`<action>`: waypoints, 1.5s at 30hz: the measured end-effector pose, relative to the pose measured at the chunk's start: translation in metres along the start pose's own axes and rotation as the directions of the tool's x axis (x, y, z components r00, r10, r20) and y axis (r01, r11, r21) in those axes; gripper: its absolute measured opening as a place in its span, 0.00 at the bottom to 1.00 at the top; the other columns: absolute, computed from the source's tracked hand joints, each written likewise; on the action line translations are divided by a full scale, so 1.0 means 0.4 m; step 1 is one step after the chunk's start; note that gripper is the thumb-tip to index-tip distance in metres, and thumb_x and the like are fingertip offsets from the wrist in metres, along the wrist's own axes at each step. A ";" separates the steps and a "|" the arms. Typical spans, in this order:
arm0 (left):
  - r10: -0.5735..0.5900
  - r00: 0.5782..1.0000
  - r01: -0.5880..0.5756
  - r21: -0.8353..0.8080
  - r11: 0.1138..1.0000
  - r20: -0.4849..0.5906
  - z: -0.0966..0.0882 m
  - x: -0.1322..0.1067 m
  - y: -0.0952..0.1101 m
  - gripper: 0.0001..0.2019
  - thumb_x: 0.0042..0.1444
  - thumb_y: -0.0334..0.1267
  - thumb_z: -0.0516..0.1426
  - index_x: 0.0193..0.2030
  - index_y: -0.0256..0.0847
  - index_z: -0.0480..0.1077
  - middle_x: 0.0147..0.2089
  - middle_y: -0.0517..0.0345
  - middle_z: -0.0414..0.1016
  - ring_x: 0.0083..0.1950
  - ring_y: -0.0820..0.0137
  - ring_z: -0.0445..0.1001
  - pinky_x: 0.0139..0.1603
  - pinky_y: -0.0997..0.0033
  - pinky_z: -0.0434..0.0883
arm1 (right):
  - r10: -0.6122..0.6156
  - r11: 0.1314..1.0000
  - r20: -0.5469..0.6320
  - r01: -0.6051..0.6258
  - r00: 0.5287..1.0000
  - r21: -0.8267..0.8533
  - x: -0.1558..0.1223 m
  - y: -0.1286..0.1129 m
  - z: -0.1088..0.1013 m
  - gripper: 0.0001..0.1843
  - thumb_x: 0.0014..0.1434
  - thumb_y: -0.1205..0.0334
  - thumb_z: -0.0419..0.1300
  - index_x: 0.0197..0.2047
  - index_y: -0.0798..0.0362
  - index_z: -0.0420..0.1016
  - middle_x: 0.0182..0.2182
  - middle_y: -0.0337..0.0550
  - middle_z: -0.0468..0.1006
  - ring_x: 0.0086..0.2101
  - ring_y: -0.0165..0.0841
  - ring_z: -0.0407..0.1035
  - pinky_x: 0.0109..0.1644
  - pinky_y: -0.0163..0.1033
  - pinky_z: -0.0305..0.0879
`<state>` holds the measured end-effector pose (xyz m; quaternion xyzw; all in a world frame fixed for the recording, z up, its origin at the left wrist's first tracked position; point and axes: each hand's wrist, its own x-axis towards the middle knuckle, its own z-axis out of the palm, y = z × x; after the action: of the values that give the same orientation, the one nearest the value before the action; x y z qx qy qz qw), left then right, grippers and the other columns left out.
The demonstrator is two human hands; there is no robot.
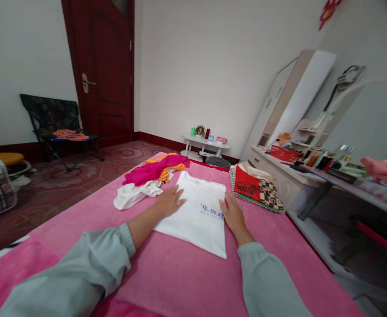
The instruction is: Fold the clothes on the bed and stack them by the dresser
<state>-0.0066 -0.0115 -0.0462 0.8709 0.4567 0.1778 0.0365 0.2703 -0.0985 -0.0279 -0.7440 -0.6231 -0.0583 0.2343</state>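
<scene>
A white T-shirt (196, 229) with dark blue lettering lies flat on the pink bedspread (180, 281), its sides folded in and its neckline at the far end. My left hand (170, 201) rests on the shirt's left edge with the fingers spread. On the right edge, beside the lettering, lies my right hand (233, 215), fingers stretched out. Neither hand grips the cloth. Part of the lettering is covered by my right fingers.
Rumpled magenta, orange and white clothes (153, 171) lie beyond my left hand. A stack of folded clothes (256, 187) sits at the far right of the bed. A dressing table (361, 187) stands to the right, a folding chair (53, 114) at the far left.
</scene>
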 end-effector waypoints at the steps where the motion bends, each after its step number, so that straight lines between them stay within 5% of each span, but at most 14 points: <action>1: 0.006 1.000 -0.006 -0.002 1.000 -0.014 -0.001 0.001 -0.001 0.31 0.64 0.56 0.40 0.66 0.40 0.58 0.70 0.44 0.52 0.70 0.57 0.53 0.67 0.55 0.52 | -0.018 1.000 -0.063 0.018 0.998 0.009 -0.004 -0.011 -0.009 0.30 0.67 0.53 0.42 0.66 0.61 0.56 0.66 0.55 0.55 0.66 0.39 0.46 0.67 0.48 0.42; 6: 0.021 0.998 -0.022 -0.010 1.000 -0.056 0.000 0.009 -0.011 0.27 0.65 0.50 0.41 0.65 0.40 0.61 0.69 0.45 0.56 0.68 0.60 0.57 0.66 0.58 0.56 | -0.166 0.986 -0.159 0.168 0.973 -0.002 -0.049 -0.125 -0.025 0.33 0.66 0.52 0.44 0.69 0.60 0.48 0.69 0.54 0.47 0.68 0.40 0.37 0.68 0.53 0.35; 10: 0.030 0.998 -0.032 -0.030 0.999 -0.046 0.005 0.011 -0.017 0.27 0.65 0.50 0.43 0.65 0.40 0.61 0.69 0.46 0.56 0.68 0.60 0.57 0.67 0.59 0.55 | -0.312 0.950 0.221 0.305 0.924 0.066 -0.074 -0.189 -0.004 0.37 0.65 0.44 0.44 0.71 0.53 0.45 0.70 0.48 0.43 0.68 0.39 0.36 0.68 0.53 0.37; 13: 0.019 1.000 -0.020 -0.041 0.999 -0.022 -0.003 0.008 -0.012 0.26 0.65 0.49 0.43 0.65 0.40 0.61 0.69 0.46 0.56 0.69 0.61 0.56 0.67 0.59 0.54 | -0.212 0.976 0.312 0.214 0.926 0.027 -0.070 -0.179 0.012 0.38 0.65 0.42 0.42 0.69 0.57 0.50 0.69 0.49 0.47 0.67 0.41 0.41 0.67 0.51 0.39; 17: -0.065 0.997 0.062 -0.065 0.996 -0.050 -0.031 -0.002 0.009 0.25 0.63 0.47 0.47 0.64 0.39 0.61 0.67 0.46 0.60 0.65 0.62 0.61 0.63 0.64 0.60 | 0.014 0.993 0.106 -0.001 0.994 -0.116 -0.065 -0.140 0.006 0.29 0.66 0.53 0.44 0.64 0.62 0.61 0.64 0.56 0.60 0.62 0.41 0.54 0.64 0.44 0.50; 21: -0.249 0.964 0.242 -0.079 0.967 -0.090 -0.064 0.002 0.022 0.27 0.57 0.42 0.54 0.63 0.37 0.61 0.60 0.43 0.67 0.60 0.60 0.66 0.57 0.65 0.64 | 0.182 0.949 -0.045 -0.188 0.982 -0.253 -0.067 -0.116 -0.026 0.26 0.61 0.50 0.50 0.54 0.61 0.71 0.51 0.61 0.73 0.51 0.48 0.66 0.52 0.48 0.62; 26: -0.377 0.925 0.379 -0.103 0.920 0.041 -0.101 0.026 -0.012 0.23 0.52 0.47 0.57 0.51 0.35 0.69 0.48 0.42 0.75 0.48 0.56 0.74 0.43 0.65 0.68 | 0.233 0.932 0.076 -0.200 0.969 -0.303 -0.056 -0.101 -0.054 0.28 0.59 0.42 0.50 0.41 0.58 0.76 0.39 0.59 0.78 0.42 0.48 0.73 0.45 0.49 0.64; 30: -0.296 0.928 0.335 -0.155 0.930 0.227 -0.140 0.028 -0.042 0.19 0.43 0.55 0.61 0.28 0.38 0.72 0.30 0.54 0.75 0.32 0.64 0.74 0.30 0.72 0.63 | 0.274 0.944 0.165 -0.232 0.947 -0.234 -0.045 -0.096 -0.070 0.24 0.55 0.41 0.53 0.37 0.54 0.77 0.37 0.55 0.80 0.40 0.46 0.75 0.38 0.44 0.66; 34: -0.158 0.928 0.267 -0.308 0.913 0.337 -0.182 0.015 -0.038 0.16 0.37 0.49 0.64 0.19 0.41 0.65 0.20 0.64 0.65 0.23 0.72 0.64 0.24 0.74 0.56 | 0.231 0.964 0.152 -0.206 0.961 -0.167 -0.041 -0.095 -0.084 0.13 0.52 0.50 0.58 0.33 0.50 0.76 0.33 0.51 0.80 0.35 0.45 0.75 0.32 0.42 0.63; 38: -0.045 0.911 0.268 -0.505 0.821 0.410 -0.208 0.001 -0.012 0.15 0.34 0.42 0.65 0.21 0.41 0.62 0.18 0.69 0.61 0.22 0.75 0.61 0.22 0.76 0.54 | 0.172 0.985 0.186 -0.165 0.968 -0.049 -0.035 -0.083 -0.076 0.08 0.47 0.58 0.60 0.32 0.51 0.73 0.30 0.47 0.79 0.33 0.44 0.74 0.31 0.40 0.60; 42: 0.066 0.880 0.314 -0.679 0.664 0.471 -0.218 -0.009 0.032 0.15 0.34 0.39 0.65 0.30 0.39 0.68 0.27 0.64 0.72 0.28 0.71 0.70 0.27 0.75 0.63 | 0.086 0.970 0.184 -0.124 0.979 0.211 -0.026 -0.072 -0.045 0.08 0.42 0.68 0.59 0.30 0.52 0.70 0.27 0.42 0.77 0.30 0.37 0.72 0.30 0.36 0.59; 45: 0.084 0.916 0.280 -0.776 0.565 0.393 -0.210 -0.009 0.077 0.16 0.37 0.38 0.63 0.36 0.36 0.71 0.33 0.58 0.77 0.32 0.69 0.73 0.32 0.73 0.67 | 0.101 0.924 0.113 -0.135 0.988 0.358 -0.018 -0.080 -0.026 0.10 0.44 0.70 0.57 0.33 0.53 0.69 0.24 0.38 0.75 0.27 0.34 0.71 0.29 0.34 0.59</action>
<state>-0.0131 -0.0407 0.0381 0.7433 0.3539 0.1910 0.5347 0.2404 -0.1057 -0.0126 -0.7257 -0.5873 0.1070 0.3420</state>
